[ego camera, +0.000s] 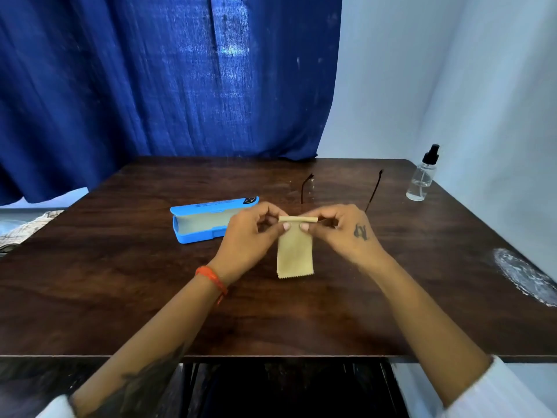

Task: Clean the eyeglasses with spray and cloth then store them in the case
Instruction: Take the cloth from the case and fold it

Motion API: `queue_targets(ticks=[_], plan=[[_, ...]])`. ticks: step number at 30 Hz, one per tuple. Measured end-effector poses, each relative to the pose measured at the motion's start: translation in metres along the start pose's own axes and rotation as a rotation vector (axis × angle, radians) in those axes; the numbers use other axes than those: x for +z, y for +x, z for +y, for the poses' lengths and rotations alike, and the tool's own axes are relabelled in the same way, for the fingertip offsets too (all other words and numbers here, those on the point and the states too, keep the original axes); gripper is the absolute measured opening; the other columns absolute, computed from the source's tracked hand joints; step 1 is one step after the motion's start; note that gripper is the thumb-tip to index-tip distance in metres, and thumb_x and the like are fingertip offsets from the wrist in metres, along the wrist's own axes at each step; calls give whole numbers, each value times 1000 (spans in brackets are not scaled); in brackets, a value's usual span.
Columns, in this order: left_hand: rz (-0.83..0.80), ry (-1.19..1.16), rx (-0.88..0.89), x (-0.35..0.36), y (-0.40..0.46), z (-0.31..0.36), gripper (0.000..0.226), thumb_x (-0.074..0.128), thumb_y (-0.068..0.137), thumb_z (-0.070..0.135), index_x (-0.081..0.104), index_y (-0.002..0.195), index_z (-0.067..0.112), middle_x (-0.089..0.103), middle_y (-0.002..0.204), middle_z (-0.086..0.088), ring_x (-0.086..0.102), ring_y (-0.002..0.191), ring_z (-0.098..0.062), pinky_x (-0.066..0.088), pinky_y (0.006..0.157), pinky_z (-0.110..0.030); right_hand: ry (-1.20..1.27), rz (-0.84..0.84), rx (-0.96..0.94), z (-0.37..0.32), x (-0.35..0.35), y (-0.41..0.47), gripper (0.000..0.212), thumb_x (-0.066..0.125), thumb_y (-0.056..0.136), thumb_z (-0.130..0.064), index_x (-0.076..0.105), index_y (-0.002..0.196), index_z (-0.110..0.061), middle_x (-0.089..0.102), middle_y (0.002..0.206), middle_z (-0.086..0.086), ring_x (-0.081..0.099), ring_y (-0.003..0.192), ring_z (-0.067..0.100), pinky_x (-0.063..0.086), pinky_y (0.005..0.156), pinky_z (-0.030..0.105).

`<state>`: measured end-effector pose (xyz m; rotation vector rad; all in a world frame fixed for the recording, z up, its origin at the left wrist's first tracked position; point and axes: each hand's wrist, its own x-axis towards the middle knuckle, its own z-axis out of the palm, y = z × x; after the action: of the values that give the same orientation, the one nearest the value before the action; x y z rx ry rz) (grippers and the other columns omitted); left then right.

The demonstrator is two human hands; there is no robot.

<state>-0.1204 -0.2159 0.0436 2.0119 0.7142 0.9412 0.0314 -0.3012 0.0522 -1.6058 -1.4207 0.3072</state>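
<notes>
- Head view, progress: you are in the cloth stage. The beige cloth (295,247) is up off the counter (120,297), folded or rolled along its top edge, the rest hanging down with its zigzag hem lowest.
- The glasses (373,190) lie on the counter just behind your hands, arms unfolded and pointing away from you. The lenses and front are hidden behind your fingers and the cloth, so you cannot tell from here whether they are wet or wiped.
- The spray bottle (422,176) stands upright near the far right corner of the counter, well apart from your hands, cap on. Whether the spraying is done cannot be read from this view; my guess is yes, since the bottle is set aside.
- The blue case (208,220) lies open to the left of your hands, lid tipped back, nothing showing in its beige lining. Storing is still to do: fold the arms, lay the glasses in, close the lid.
- Head view, hands: your left hand (250,233) pinches the left end of the cloth's top edge between thumb and fingertips, wrist with the orange band (212,280) raised off the counter.
- Your right hand (340,227) pinches the right end the same way, fingers curled over the top.
- The 2 thumbs sit close together on the near face of the cloth, both forearms reaching in from the near edge of the counter.
</notes>
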Motion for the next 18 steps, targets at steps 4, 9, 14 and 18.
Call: queue_targets(ticks=[4, 9, 14, 18], plan=[[128, 25, 175, -2, 10, 4, 14, 65, 80, 6, 64, 85, 19, 66, 83, 8, 62, 80, -6, 50, 74, -19, 44, 248, -146, -2, 7, 8, 25, 66, 78, 2, 74, 94, -16, 72, 89, -5, 66, 81, 5, 51, 73, 13], [33, 80, 235, -5, -12, -19, 25, 69, 74, -1, 68, 83, 22, 70, 82, 9, 66, 82, -6, 52, 77, -18, -7, 25, -198, 15, 3, -8, 26, 70, 74, 2, 75, 92, -16, 73, 87, -7, 66, 80, -2, 49, 74, 10], [-180, 47, 8, 0, -30, -41, 20, 75, 73, 10, 68, 83, 26, 71, 83, 3, 67, 77, -8, 53, 73, -17, 55, -241, 70, 36, 13, -24, 16, 69, 80, -3, 72, 92, -13, 71, 76, 15, 65, 64, 20, 55, 62, 31], [-133, 73, -56, 5, -28, -39, 24, 72, 76, 12, 63, 92, 27, 66, 90, 3, 65, 70, -13, 52, 66, -15, 89, -266, 136, 38, 17, -21, 21, 69, 79, -2, 63, 89, -20, 67, 67, 5, 65, 54, 11, 53, 47, 21]])
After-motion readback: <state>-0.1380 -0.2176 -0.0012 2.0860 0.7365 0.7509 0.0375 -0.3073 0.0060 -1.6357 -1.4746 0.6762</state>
